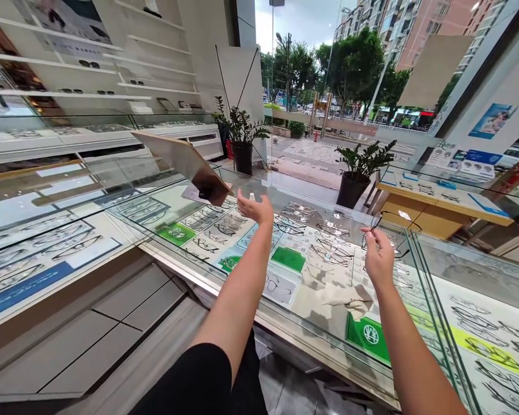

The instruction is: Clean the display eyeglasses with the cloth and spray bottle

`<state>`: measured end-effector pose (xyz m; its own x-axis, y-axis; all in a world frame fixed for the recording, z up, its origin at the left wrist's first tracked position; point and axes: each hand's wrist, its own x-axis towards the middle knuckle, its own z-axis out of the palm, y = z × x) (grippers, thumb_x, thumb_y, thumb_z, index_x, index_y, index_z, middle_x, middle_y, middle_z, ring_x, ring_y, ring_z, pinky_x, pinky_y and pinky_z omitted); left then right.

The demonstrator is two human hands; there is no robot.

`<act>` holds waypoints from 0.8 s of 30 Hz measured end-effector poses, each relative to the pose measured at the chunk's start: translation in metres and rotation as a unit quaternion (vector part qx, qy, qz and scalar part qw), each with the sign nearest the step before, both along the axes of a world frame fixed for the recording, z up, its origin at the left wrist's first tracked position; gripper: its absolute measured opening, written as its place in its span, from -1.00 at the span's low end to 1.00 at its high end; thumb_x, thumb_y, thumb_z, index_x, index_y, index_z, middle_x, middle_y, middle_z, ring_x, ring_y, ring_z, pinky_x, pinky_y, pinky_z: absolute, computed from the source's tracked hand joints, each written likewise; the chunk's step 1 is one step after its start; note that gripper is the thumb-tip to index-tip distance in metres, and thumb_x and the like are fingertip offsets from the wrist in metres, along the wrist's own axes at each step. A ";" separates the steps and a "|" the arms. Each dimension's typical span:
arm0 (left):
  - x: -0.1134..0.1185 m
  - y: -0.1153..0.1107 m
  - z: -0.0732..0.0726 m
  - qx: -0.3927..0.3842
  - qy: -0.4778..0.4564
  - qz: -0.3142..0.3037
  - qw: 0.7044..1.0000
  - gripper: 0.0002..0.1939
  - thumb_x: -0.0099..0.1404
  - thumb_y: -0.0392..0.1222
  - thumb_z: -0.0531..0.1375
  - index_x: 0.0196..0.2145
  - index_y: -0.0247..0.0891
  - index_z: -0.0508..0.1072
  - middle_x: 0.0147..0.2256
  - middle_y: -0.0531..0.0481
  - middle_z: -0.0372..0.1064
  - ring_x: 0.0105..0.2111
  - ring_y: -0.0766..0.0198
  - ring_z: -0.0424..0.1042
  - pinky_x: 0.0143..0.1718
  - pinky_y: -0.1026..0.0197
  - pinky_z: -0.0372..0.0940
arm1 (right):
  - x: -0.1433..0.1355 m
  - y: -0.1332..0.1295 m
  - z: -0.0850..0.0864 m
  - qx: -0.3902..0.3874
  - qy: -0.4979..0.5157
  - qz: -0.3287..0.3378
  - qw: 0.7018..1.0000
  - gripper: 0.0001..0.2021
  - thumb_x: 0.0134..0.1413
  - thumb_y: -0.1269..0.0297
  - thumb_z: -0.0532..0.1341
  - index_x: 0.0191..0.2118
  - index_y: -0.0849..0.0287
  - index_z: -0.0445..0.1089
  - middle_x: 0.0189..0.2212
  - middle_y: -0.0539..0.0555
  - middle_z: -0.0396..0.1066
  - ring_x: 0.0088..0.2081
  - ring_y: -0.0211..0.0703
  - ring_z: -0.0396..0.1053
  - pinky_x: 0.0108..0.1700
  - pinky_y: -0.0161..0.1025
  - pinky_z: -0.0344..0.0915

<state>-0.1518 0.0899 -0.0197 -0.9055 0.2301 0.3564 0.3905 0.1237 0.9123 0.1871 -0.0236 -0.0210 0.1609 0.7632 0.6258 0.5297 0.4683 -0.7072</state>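
Note:
My right hand [378, 256] is closed on a pair of dark-rimmed eyeglasses [391, 213], pinching them above the glass counter [251, 311]; a small white tag shows by them. Further left, my left hand [256, 208] reaches out over the counter with its fingers apart, beside the lower edge of a tilted tabletop mirror or board [190, 164]. A small white spot shows at its fingers, too small to name. A beige cloth [346, 297] lies on the counter near my right forearm, with what looks like thin frames on it.
Rows of eyeglasses fill the display case, among green cards [288, 259]. A green box [367, 337] stands near the front edge. Potted plants [242, 155] and a wooden display table [441, 202] stand beyond. Wall shelves [155, 86] line the left.

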 end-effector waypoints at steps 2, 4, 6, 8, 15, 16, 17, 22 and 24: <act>-0.001 0.004 -0.007 -0.036 -0.039 0.011 0.999 -0.30 0.23 -0.32 0.24 0.29 -0.24 0.14 0.28 -0.38 0.29 0.37 -0.13 0.19 0.33 -0.21 0.08 | 0.001 0.000 0.000 -0.002 0.001 -0.001 1.000 -0.62 0.41 0.03 0.06 -0.04 0.12 0.56 -0.18 0.14 0.52 -0.10 0.06 0.40 0.02 -0.04 0.25; -0.002 0.006 -0.011 -0.053 -0.072 0.014 0.996 -0.32 0.21 -0.36 0.24 0.26 -0.23 0.16 0.24 -0.34 0.34 0.35 -0.14 0.21 0.30 -0.20 0.09 | 0.001 0.001 0.000 -0.001 0.003 -0.003 1.000 -0.61 0.41 0.03 0.06 -0.05 0.12 0.56 -0.20 0.12 0.50 -0.11 0.06 0.39 0.01 -0.04 0.24; -0.003 0.007 -0.014 -0.054 -0.096 0.007 0.994 -0.33 0.18 -0.40 0.22 0.23 -0.22 0.17 0.22 -0.31 0.37 0.33 -0.15 0.22 0.29 -0.20 0.08 | 0.002 0.001 0.000 0.001 0.005 -0.003 1.000 -0.61 0.41 0.02 0.06 -0.04 0.12 0.55 -0.23 0.10 0.48 -0.14 0.04 0.38 -0.02 -0.06 0.23; -0.003 0.008 -0.015 -0.048 -0.114 -0.004 0.992 -0.39 0.19 -0.44 0.18 0.19 -0.24 0.20 0.23 -0.33 0.35 0.33 -0.18 0.20 0.30 -0.24 0.04 | 0.002 0.001 0.000 0.004 0.006 -0.004 1.000 -0.61 0.41 0.02 0.05 -0.05 0.11 0.55 -0.25 0.10 0.48 -0.15 0.03 0.38 -0.03 -0.06 0.22; -0.004 -0.003 -0.008 0.014 -0.151 -0.100 0.983 -0.71 0.40 -0.44 0.00 0.06 -0.36 0.20 0.21 -0.46 0.27 0.41 -0.17 -0.01 0.34 -0.34 -0.23 | 0.004 0.003 -0.001 0.007 0.028 -0.004 1.000 -0.62 0.42 0.03 0.04 -0.04 0.11 0.53 -0.12 0.15 0.53 -0.06 0.06 0.40 0.05 -0.01 0.23; -0.003 -0.004 -0.003 0.030 -0.145 -0.122 0.981 -0.75 0.43 -0.43 -0.02 0.04 -0.36 0.20 0.19 -0.44 0.29 0.40 -0.16 -0.01 0.34 -0.32 -0.23 | 0.005 0.003 0.001 0.013 0.037 -0.001 0.999 -0.63 0.42 0.04 0.04 -0.05 0.11 0.52 -0.09 0.16 0.53 -0.03 0.07 0.41 0.08 0.00 0.24; -0.001 -0.005 0.002 0.046 -0.136 -0.145 0.979 -0.79 0.45 -0.42 -0.03 0.01 -0.35 0.21 0.17 -0.42 0.30 0.39 -0.14 0.01 0.34 -0.29 -0.21 | 0.006 0.004 0.002 0.020 0.045 0.002 0.999 -0.65 0.42 0.05 0.05 -0.06 0.11 0.52 -0.07 0.17 0.53 0.00 0.07 0.41 0.10 0.01 0.24; 0.039 -0.011 0.025 0.115 -0.087 -0.292 0.946 -0.90 0.50 -0.18 0.06 -0.10 -0.24 0.26 -0.07 -0.14 0.41 0.01 0.16 0.32 0.13 0.03 0.18 | 0.011 0.001 0.015 0.061 0.077 0.020 0.995 -0.73 0.40 0.11 0.07 -0.16 0.10 0.46 -0.06 0.17 0.48 0.09 0.08 0.41 0.19 0.05 0.24; 0.071 -0.019 0.029 0.118 -0.082 -0.396 0.907 -0.74 0.44 0.06 0.15 -0.22 -0.19 0.30 -0.29 -0.01 0.37 -0.28 0.26 0.34 -0.21 0.14 0.29 | 0.011 -0.001 0.018 0.067 0.085 0.033 0.994 -0.75 0.41 0.12 0.07 -0.18 0.09 0.44 -0.06 0.17 0.45 0.10 0.07 0.40 0.20 0.06 0.24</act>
<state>-0.0807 0.0711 0.0090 -0.5349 0.7661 0.3562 0.1288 -0.3428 0.9305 0.1985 -0.0247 -0.0029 0.2253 0.6868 0.6910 0.3730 0.5944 -0.7124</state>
